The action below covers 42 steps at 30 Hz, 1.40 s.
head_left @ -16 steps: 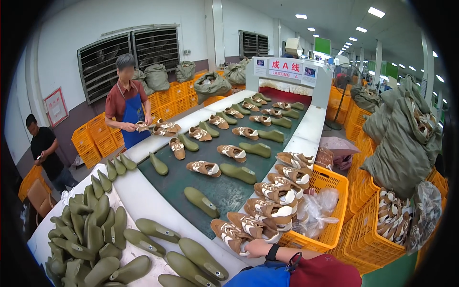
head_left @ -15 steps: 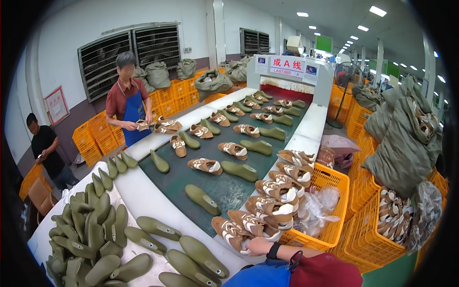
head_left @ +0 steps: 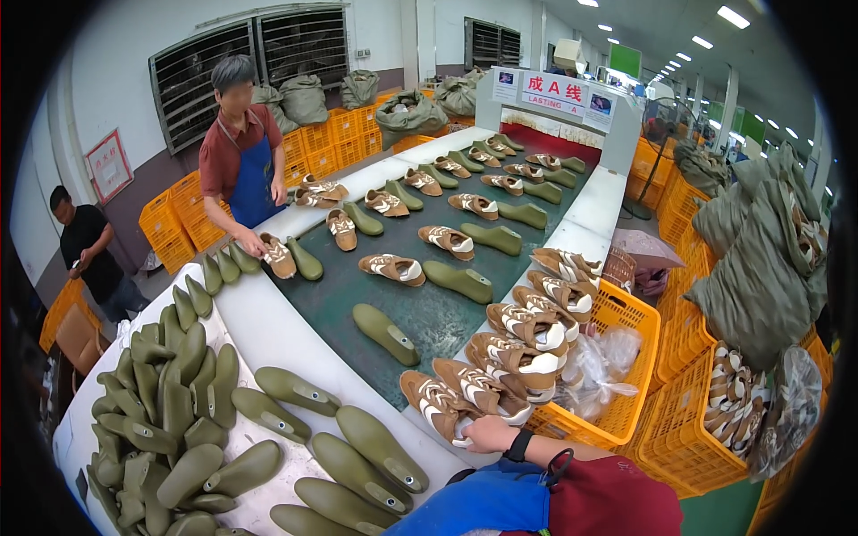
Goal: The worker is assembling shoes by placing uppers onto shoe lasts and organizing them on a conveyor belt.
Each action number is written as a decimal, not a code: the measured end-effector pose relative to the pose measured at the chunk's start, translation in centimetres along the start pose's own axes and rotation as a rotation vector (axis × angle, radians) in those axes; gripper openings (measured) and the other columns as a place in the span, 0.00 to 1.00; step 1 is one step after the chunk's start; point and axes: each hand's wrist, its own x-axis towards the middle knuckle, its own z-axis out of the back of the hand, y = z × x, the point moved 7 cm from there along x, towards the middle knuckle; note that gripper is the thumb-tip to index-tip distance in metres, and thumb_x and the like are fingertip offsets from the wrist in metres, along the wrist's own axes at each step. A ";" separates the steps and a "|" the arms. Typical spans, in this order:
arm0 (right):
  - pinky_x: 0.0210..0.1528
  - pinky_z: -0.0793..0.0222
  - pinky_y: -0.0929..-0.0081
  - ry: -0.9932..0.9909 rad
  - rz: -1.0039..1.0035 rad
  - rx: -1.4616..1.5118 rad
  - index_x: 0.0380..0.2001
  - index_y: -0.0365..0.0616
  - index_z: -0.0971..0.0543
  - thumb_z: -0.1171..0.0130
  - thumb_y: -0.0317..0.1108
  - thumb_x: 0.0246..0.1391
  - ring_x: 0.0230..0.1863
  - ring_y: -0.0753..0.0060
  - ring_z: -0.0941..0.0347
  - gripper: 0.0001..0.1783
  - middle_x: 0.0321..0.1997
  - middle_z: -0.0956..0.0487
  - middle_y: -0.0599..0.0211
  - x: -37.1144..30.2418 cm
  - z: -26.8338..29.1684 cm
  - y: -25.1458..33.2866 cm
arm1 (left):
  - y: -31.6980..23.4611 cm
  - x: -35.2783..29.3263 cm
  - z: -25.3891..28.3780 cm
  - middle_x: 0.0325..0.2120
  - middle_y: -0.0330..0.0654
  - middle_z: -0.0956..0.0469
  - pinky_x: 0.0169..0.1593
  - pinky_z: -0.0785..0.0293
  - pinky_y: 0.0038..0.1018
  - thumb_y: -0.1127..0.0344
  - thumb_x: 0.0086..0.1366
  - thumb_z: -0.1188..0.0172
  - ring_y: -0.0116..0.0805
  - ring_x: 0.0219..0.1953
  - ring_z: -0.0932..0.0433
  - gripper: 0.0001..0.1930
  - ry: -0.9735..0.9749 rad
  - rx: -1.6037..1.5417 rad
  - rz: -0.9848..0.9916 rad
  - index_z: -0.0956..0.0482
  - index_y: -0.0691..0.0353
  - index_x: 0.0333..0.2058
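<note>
A dark green conveyor belt (head_left: 438, 330) carries brown shoes with white stripes, set out beside olive shoe forms. At the belt's far end stands a white machine (head_left: 620, 134) with a wide opening; at its left edge, a co-worker (head_left: 252, 174) in a blue apron touches a shoe (head_left: 279, 257) with one hand. Well to the right of the belt lies a bulging grey sack (head_left: 751, 286); nearer to that side, an orange crate (head_left: 645, 375) holds clear plastic bags. A pile of shoe forms (head_left: 179, 393) lies left of the belt's near end. Along the belt's right edge runs a row of shoes; the nearest shoe (head_left: 433, 402), at the near corner, meets the person's right hand (head_left: 490, 435) at its heel. Hidden fingertips leave its grasp uncertain; the left hand is out of view, its state unknown.
</note>
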 end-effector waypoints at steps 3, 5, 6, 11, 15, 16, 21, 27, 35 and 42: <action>0.36 0.29 0.60 0.016 -0.005 -0.007 0.39 0.52 0.23 0.41 0.45 0.45 0.34 0.54 0.24 0.17 0.31 0.21 0.55 -0.6 -0.9 -0.2 | 0.2 0.0 -0.7 0.55 0.52 0.39 0.54 0.45 0.51 0.42 0.62 0.65 0.52 0.56 0.40 0.31 -0.093 0.005 -0.053 0.39 0.59 0.56; 0.37 0.29 0.59 -0.059 0.036 0.126 0.39 0.51 0.23 0.42 0.44 0.46 0.34 0.51 0.25 0.17 0.31 0.22 0.54 -1.0 -0.9 -0.1 | 0.7 -0.4 -1.0 0.54 0.52 0.37 0.52 0.43 0.51 0.42 0.62 0.64 0.52 0.54 0.38 0.31 -0.157 0.008 -0.083 0.37 0.58 0.55; 0.37 0.29 0.59 -0.053 0.043 0.120 0.39 0.51 0.23 0.42 0.44 0.46 0.34 0.51 0.25 0.17 0.31 0.22 0.54 -0.9 -0.4 0.3 | 1.0 -0.6 -1.2 0.53 0.52 0.36 0.52 0.42 0.52 0.42 0.62 0.64 0.52 0.53 0.37 0.30 -0.184 0.014 -0.092 0.36 0.57 0.54; 0.30 0.27 0.72 -0.202 0.211 0.522 0.41 0.41 0.25 0.40 0.40 0.48 0.26 0.68 0.23 0.19 0.29 0.22 0.59 -0.6 7.3 2.4 | 0.9 -1.1 1.7 0.58 0.54 0.41 0.59 0.50 0.52 0.43 0.61 0.58 0.52 0.59 0.43 0.30 0.135 -0.148 0.188 0.41 0.49 0.60; 0.20 0.31 0.85 0.010 -0.033 1.092 0.40 0.36 0.27 0.41 0.31 0.50 0.19 0.82 0.28 0.15 0.28 0.23 0.67 2.2 12.5 3.3 | -2.5 -1.3 6.0 0.54 0.48 0.36 0.52 0.36 0.42 0.49 0.64 0.59 0.46 0.56 0.37 0.24 -0.014 -0.052 0.164 0.34 0.59 0.52; 0.20 0.32 0.85 -0.025 0.069 1.111 0.40 0.36 0.27 0.42 0.31 0.50 0.18 0.84 0.29 0.15 0.27 0.23 0.67 4.4 12.7 3.6 | -2.5 -1.5 7.2 0.56 0.47 0.37 0.53 0.37 0.41 0.49 0.64 0.58 0.44 0.57 0.38 0.24 0.025 -0.056 0.189 0.35 0.58 0.53; 0.22 0.30 0.78 -0.210 0.118 0.804 0.39 0.37 0.26 0.39 0.33 0.45 0.18 0.79 0.27 0.17 0.28 0.22 0.61 16.5 15.4 5.9 | -1.1 -1.8 6.6 0.55 0.46 0.38 0.55 0.41 0.41 0.51 0.64 0.56 0.44 0.58 0.40 0.23 -0.016 -0.109 0.238 0.35 0.57 0.53; 0.53 0.37 0.68 -0.511 0.250 0.403 0.52 0.43 0.32 0.41 0.33 0.42 0.48 0.52 0.30 0.29 0.42 0.25 0.52 27.1 17.5 4.3 | -1.1 -2.1 7.2 0.56 0.47 0.38 0.55 0.41 0.42 0.51 0.63 0.56 0.46 0.58 0.40 0.23 -0.013 -0.123 0.224 0.35 0.59 0.52; 0.38 0.30 0.76 0.022 0.483 0.476 0.41 0.39 0.24 0.45 0.31 0.48 0.32 0.74 0.26 0.15 0.32 0.21 0.63 20.2 7.5 10.7 | 0.0 -2.4 7.3 0.55 0.48 0.37 0.56 0.42 0.44 0.52 0.62 0.55 0.48 0.57 0.40 0.23 -0.022 -0.139 0.248 0.34 0.59 0.52; 0.33 0.28 0.64 -0.024 0.684 -0.037 0.44 0.50 0.25 0.44 0.51 0.47 0.32 0.55 0.24 0.24 0.26 0.23 0.54 8.0 3.8 17.9 | -1.8 -1.7 7.3 0.54 0.48 0.36 0.55 0.41 0.44 0.51 0.60 0.53 0.48 0.57 0.40 0.23 -0.078 -0.137 0.209 0.33 0.58 0.51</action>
